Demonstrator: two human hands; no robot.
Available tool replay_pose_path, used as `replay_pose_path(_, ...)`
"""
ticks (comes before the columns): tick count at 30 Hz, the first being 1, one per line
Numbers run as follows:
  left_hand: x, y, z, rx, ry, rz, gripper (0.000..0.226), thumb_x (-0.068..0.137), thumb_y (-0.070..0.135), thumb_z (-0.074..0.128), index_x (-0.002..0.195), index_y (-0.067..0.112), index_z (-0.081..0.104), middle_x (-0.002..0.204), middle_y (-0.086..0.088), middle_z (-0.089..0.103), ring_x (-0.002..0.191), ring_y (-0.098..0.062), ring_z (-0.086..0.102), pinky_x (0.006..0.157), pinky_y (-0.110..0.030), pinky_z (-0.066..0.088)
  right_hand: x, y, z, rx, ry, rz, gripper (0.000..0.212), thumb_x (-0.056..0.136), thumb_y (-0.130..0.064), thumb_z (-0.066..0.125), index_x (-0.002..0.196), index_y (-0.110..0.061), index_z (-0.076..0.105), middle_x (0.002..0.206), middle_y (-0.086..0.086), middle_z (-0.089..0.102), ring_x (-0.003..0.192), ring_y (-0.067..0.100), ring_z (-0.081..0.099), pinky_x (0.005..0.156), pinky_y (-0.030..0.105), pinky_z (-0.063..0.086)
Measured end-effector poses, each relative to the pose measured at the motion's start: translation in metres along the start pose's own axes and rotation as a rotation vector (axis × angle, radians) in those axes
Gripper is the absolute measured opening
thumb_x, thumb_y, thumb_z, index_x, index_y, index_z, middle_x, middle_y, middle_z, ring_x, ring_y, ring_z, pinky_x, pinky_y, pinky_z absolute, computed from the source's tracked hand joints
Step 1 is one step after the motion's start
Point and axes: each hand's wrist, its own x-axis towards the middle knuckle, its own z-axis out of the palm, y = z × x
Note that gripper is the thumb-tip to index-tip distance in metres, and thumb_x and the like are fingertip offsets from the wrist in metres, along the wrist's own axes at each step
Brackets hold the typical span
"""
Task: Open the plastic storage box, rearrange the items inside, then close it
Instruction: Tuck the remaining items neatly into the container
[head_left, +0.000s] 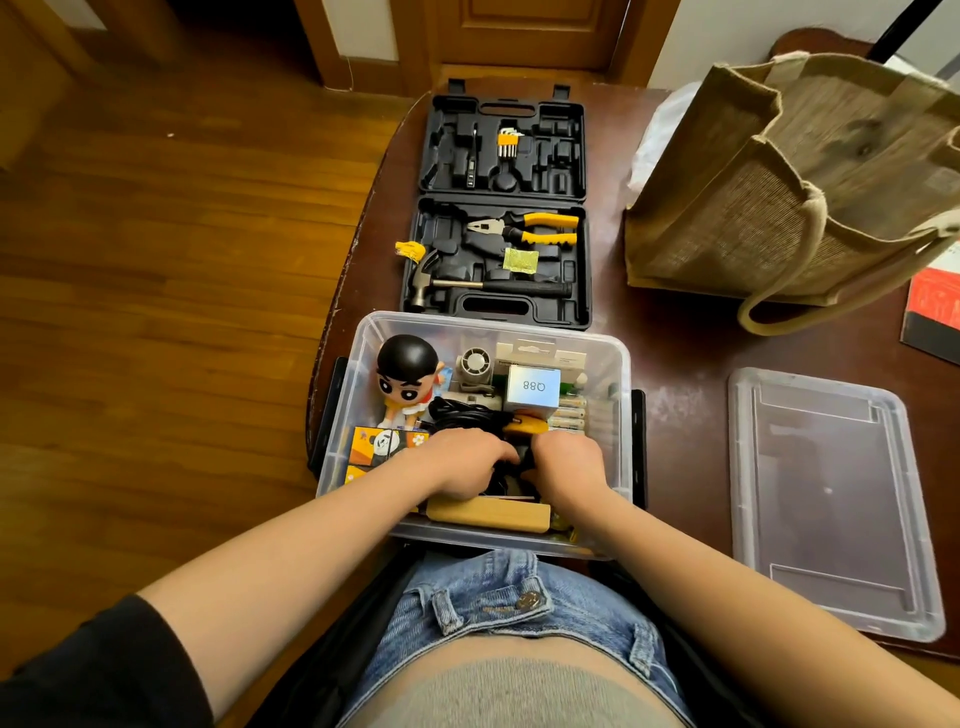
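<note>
Head view: only view, looked down at your lap and table (675, 358).
Box (363, 332): clear plastic, open, at near table edge right in front of you, black latches on both sides.
Lid (826, 499): off, lay flat on table to the right of box, apart from it.
Left hand (462, 462): you had it down inside box, fingers curled round a black item (524, 457) at box middle.
Right hand (569, 462): also inside box, fingers curled on same black item, just beside left hand; what the item was, cannot tell.
Cable (462, 413): black coil, just beyond your left hand.
Figure (408, 376): big-headed doll, upright in far left corner of box.
White box (533, 387): marked Q88, far right part of box, small fan (474, 364) beside it.
Batteries (569, 413): row at right wall.
Orange pack (384, 444): panda print, left of your left hand.
Wood block (488, 514): near wall of box, under your wrists.
Tool case (498, 208): black, open flat, just beyond box; held pliers (524, 228), hammer (467, 283), hex keys (507, 143).
Bag (779, 187): jute tote, far right on table.
</note>
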Motion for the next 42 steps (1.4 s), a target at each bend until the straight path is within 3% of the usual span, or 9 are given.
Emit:
replay_pose_path(8,0.006,0.008,0.001,-0.070,-0.040,-0.015,0.052,0.094,0.007,0.043,0.142,0.027,0.041,0.145,-0.004,0.045,0.130,-0.026,0.043,0.103,-0.038,0.040,-0.002,0.003,-0.005,0.038,-0.025,0.008,0.019,0.088,-0.026,0.060,0.100,-0.012,0.066,0.097,0.007,0.068,0.088,0.027,0.065,0.064,0.029,0.045)
replay_pose_path(16,0.008,0.006,0.003,-0.059,-0.049,-0.050,0.052,0.095,0.009,0.042,0.145,0.025,0.038,0.147,-0.004,0.042,0.133,-0.025,0.040,0.104,-0.036,0.038,-0.014,0.030,-0.048,0.165,0.217,-0.080,0.017,0.094,-0.015,0.045,0.098,-0.013,0.061,0.087,0.007,0.068,0.075,0.028,0.062,0.066,0.038,0.054)
replay_pose_path(19,0.006,0.005,0.002,-0.070,-0.079,-0.029,0.052,0.096,0.011,0.044,0.146,0.023,0.035,0.150,-0.005,0.037,0.135,-0.025,0.038,0.106,-0.034,0.034,-0.017,0.034,-0.056,0.016,0.122,-0.065,0.015,0.086,-0.003,0.048,0.084,-0.010,0.060,0.079,0.008,0.064,0.074,0.029,0.061,0.066,0.036,0.054)
replay_pose_path(21,0.004,0.002,0.002,-0.089,-0.090,-0.023,0.051,0.097,0.012,0.045,0.146,0.022,0.036,0.150,-0.004,0.035,0.135,-0.025,0.036,0.107,-0.034,0.033,-0.015,0.031,-0.058,-0.091,0.030,-0.079,0.024,0.079,0.005,0.050,0.062,-0.011,0.045,0.061,0.005,0.048,0.065,0.030,0.053,0.058,0.032,0.048)
replay_pose_path(23,0.002,0.000,0.002,-0.104,-0.077,-0.024,0.048,0.097,0.013,0.045,0.144,0.022,0.040,0.149,-0.004,0.037,0.134,-0.025,0.038,0.108,-0.035,0.033,-0.013,0.027,-0.061,-0.175,-0.036,-0.112,0.036,0.077,0.009,0.051,0.055,-0.011,0.030,0.055,0.003,0.035,0.063,0.029,0.047,0.056,0.031,0.041)
replay_pose_path(27,-0.002,-0.001,0.002,-0.121,-0.054,-0.031,0.042,0.098,0.015,0.045,0.139,0.023,0.047,0.146,-0.003,0.042,0.133,-0.025,0.039,0.107,-0.036,0.033,-0.005,0.019,-0.059,-0.298,-0.099,-0.107,0.013,0.084,0.002,0.052,0.078,-0.010,0.053,0.077,0.006,0.054,0.084,0.028,0.063,0.060,0.029,0.041)
replay_pose_path(31,-0.004,0.000,0.001,-0.137,-0.059,-0.029,0.039,0.098,0.016,0.044,0.137,0.022,0.050,0.144,-0.003,0.044,0.132,-0.024,0.041,0.107,-0.037,0.035,0.000,0.008,-0.052,-0.411,-0.138,-0.066,0.020,0.087,-0.006,0.052,0.103,-0.011,0.062,0.098,0.004,0.063,0.091,0.020,0.062,0.061,0.026,0.038)
replay_pose_path(36,-0.006,0.000,-0.001,-0.170,-0.074,-0.038,0.035,0.098,0.016,0.046,0.131,0.018,0.057,0.133,-0.003,0.056,0.120,-0.021,0.051,0.098,-0.032,0.041,0.006,0.007,-0.040,-0.446,-0.160,-0.063,0.022,0.089,-0.007,0.052,0.109,-0.013,0.061,0.107,0.002,0.064,0.096,0.020,0.062,0.064,0.024,0.040)
replay_pose_path(42,-0.007,0.001,-0.001,-0.168,-0.082,-0.038,0.035,0.098,0.016,0.046,0.131,0.017,0.056,0.134,-0.003,0.055,0.122,-0.021,0.050,0.101,-0.033,0.041,0.007,0.008,-0.036,-0.403,-0.168,-0.065,0.022,0.088,-0.010,0.054,0.108,-0.013,0.061,0.107,0.003,0.064,0.097,0.021,0.062,0.065,0.026,0.040)
